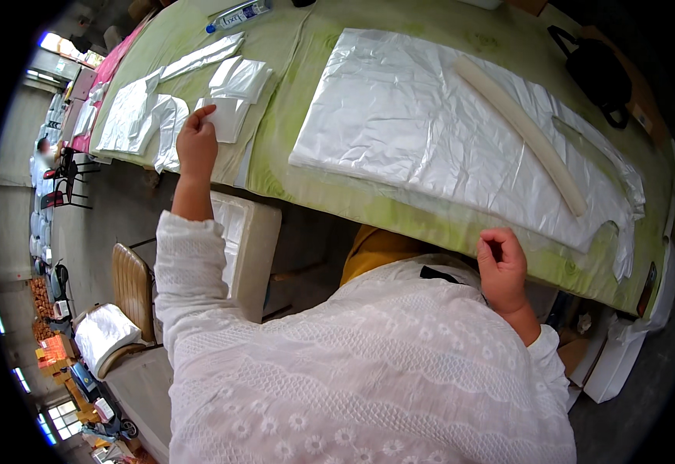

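Note:
My left hand (pixel 197 145) is raised over the left part of the table, fingers curled and thumb pressed in. Its fingertips overlap the edge of a small folded white plastic piece (pixel 229 120); whether they pinch it, I cannot tell. Just beyond lies another folded white plastic stack (pixel 243 79). My right hand (pixel 501 267) hovers by the table's front edge, its fingers curled into a loose ring with nothing visible inside. In front of it spreads a wide pile of thin white plastic sheets (pixel 399 116), with a long pale curved bar (pixel 519 131) lying across it.
The table wears a green cloth (pixel 272 166). More white plastic pieces (pixel 132 112) lie at its left, and a water bottle (pixel 238 15) at the back. A black bag (pixel 596 73) rests at the far right. Below stand a pale open box (pixel 259 255) and a brown chair (pixel 132 290).

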A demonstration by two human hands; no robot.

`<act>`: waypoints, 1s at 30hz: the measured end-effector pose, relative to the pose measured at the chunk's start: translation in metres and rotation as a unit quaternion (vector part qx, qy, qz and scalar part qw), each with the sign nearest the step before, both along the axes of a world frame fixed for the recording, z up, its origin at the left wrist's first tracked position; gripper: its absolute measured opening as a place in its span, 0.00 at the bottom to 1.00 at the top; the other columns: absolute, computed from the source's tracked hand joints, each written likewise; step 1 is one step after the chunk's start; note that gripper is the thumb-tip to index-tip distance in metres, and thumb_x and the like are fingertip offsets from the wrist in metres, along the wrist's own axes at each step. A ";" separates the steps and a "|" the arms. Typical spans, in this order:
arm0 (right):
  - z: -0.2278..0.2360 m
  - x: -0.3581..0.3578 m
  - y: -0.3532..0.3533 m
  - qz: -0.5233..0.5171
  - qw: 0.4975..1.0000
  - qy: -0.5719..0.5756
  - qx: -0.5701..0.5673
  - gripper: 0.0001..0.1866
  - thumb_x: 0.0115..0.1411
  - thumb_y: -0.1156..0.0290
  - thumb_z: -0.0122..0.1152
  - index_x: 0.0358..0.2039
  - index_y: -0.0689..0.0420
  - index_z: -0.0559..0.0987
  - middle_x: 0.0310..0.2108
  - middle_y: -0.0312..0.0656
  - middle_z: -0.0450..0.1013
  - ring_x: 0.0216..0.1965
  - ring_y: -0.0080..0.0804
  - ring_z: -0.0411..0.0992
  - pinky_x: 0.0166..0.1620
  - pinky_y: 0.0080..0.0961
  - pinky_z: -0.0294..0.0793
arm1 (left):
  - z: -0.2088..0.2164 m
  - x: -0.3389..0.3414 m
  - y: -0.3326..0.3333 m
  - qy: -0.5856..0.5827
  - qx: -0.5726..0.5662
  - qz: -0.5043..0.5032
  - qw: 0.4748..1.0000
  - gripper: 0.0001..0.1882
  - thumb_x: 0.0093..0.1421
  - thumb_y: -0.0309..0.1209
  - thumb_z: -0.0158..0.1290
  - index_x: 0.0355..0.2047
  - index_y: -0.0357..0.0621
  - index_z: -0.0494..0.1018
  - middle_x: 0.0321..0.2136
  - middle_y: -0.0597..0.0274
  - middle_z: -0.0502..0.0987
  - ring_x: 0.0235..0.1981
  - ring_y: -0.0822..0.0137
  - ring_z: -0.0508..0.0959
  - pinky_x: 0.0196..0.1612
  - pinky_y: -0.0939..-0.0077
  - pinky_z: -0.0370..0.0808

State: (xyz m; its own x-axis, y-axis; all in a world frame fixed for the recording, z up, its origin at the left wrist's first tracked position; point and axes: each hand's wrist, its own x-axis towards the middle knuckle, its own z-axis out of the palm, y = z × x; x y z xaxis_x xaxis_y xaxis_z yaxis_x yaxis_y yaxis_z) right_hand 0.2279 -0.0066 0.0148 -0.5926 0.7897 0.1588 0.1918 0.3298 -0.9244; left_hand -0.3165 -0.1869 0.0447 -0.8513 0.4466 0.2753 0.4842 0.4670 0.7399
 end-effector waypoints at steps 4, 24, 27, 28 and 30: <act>0.003 -0.004 0.001 0.008 0.999 -0.019 0.045 0.07 0.61 0.83 0.61 0.39 0.61 0.77 0.33 0.39 0.72 0.31 0.25 0.70 0.36 0.22 0.72 | -0.009 -0.029 0.015 0.094 -0.197 0.066 0.974 0.17 0.61 0.30 0.50 0.48 0.57 0.82 0.42 0.63 0.81 0.41 0.64 0.79 0.45 0.72 0.74; 0.036 0.041 0.072 -0.172 0.892 -0.090 0.408 0.18 0.52 0.79 0.66 0.45 0.57 0.78 0.46 0.48 0.75 0.49 0.53 0.71 0.57 0.46 0.69 | -0.025 0.028 0.039 0.288 -0.018 -0.141 0.947 0.11 0.60 0.26 0.61 0.44 0.46 0.81 0.43 0.57 0.79 0.43 0.58 0.78 0.46 0.65 0.76; 0.044 0.067 0.112 -0.227 0.840 -0.223 0.439 0.22 0.53 0.76 0.65 0.50 0.54 0.79 0.50 0.47 0.74 0.52 0.53 0.70 0.58 0.46 0.69 | -0.021 0.080 0.070 0.220 0.007 -0.220 0.950 0.12 0.59 0.21 0.59 0.44 0.42 0.79 0.45 0.57 0.80 0.45 0.58 0.78 0.50 0.68 0.74; 0.042 0.072 0.119 -0.228 0.829 -0.254 0.443 0.23 0.53 0.75 0.65 0.51 0.53 0.79 0.49 0.46 0.74 0.52 0.53 0.70 0.58 0.46 0.69 | -0.021 0.099 0.080 0.197 0.015 -0.246 0.949 0.12 0.59 0.20 0.59 0.44 0.41 0.79 0.45 0.57 0.79 0.46 0.59 0.78 0.51 0.68 0.74; 0.041 0.081 0.120 -0.181 0.865 -0.286 0.370 0.23 0.54 0.72 0.65 0.53 0.52 0.78 0.47 0.45 0.74 0.49 0.51 0.72 0.54 0.44 0.72 | -0.025 0.150 0.105 0.078 0.060 -0.333 0.938 0.13 0.58 0.17 0.58 0.44 0.40 0.77 0.47 0.56 0.79 0.50 0.58 0.77 0.56 0.68 0.72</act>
State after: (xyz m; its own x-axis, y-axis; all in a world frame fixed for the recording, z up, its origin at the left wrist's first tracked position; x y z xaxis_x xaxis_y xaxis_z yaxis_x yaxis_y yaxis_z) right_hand 0.3087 0.1138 0.0561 -0.4765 0.7474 0.4630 0.7632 0.6130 -0.2042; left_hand -0.1661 -0.0822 0.0201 -0.3401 0.8226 0.4557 0.7459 -0.0591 0.6634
